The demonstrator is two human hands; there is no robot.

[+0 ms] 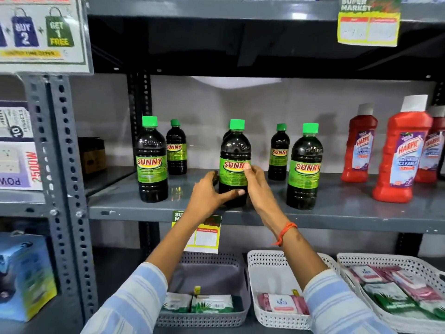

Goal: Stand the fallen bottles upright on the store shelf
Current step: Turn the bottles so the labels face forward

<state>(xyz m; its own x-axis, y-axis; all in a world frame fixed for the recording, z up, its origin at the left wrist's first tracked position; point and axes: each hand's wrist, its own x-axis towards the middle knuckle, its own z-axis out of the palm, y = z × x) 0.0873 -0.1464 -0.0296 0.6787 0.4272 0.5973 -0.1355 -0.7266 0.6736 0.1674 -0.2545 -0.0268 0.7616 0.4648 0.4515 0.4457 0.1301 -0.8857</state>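
Several dark SUNNY bottles with green caps stand upright on the grey shelf (pixel 134 208). Both hands hold the middle bottle (pixel 234 150), which stands near the shelf's front. My left hand (pixel 212 192) wraps its lower left side, thumb across the base. My right hand (pixel 256 182) grips the label from the right. One front bottle (pixel 151 160) stands to the left and another (pixel 304 167) to the right. Two smaller-looking bottles stand further back, the left one (pixel 176 150) and the right one (pixel 278 153). No bottle lies on its side in view.
Red Harpic bottles (pixel 399 157) stand at the shelf's right end. Below are a grey basket (pixel 207 319) and white baskets (pixel 265 263) with packets. A perforated steel upright (pixel 65 189) bounds the left. A yellow price tag (pixel 204 235) hangs from the shelf edge.
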